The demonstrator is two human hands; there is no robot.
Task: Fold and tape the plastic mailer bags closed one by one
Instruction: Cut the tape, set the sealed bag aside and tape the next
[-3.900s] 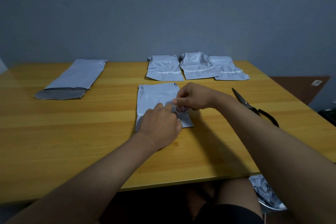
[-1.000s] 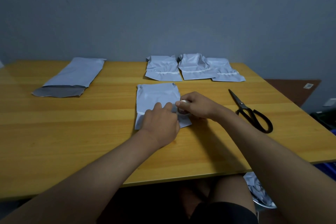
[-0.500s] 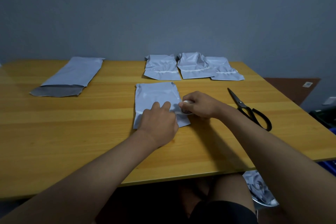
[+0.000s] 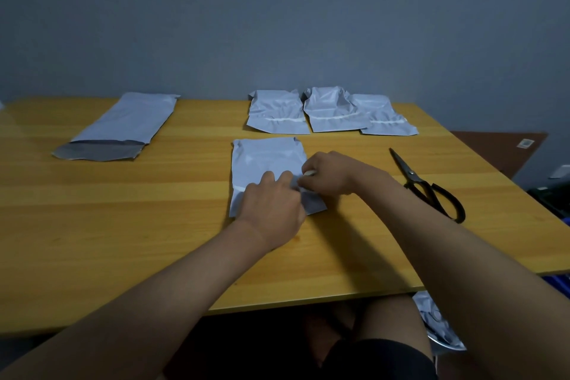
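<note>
A folded white mailer bag (image 4: pixel 263 160) lies flat in the middle of the wooden table (image 4: pixel 123 225). My left hand (image 4: pixel 273 205) presses its fingers on the bag's folded flap, over a strip of tape. My right hand (image 4: pixel 328 174) grips a small tape roll (image 4: pixel 309 173) at the bag's right edge; the roll is mostly hidden by my fingers. Three folded, taped bags (image 4: pixel 330 112) lie in a row at the far edge. An unfolded bag (image 4: pixel 123 126) with its grey flap open lies far left.
Black scissors (image 4: pixel 428 187) lie on the table to the right of my right forearm. A grey wall stands behind the table. Below the table's right front edge, crumpled plastic (image 4: pixel 438 324) shows beside my leg.
My right hand with the tape roll has shifted slightly right along the flap, laying tape. My left hand stays pressed on the bag. The view has drifted a little.
</note>
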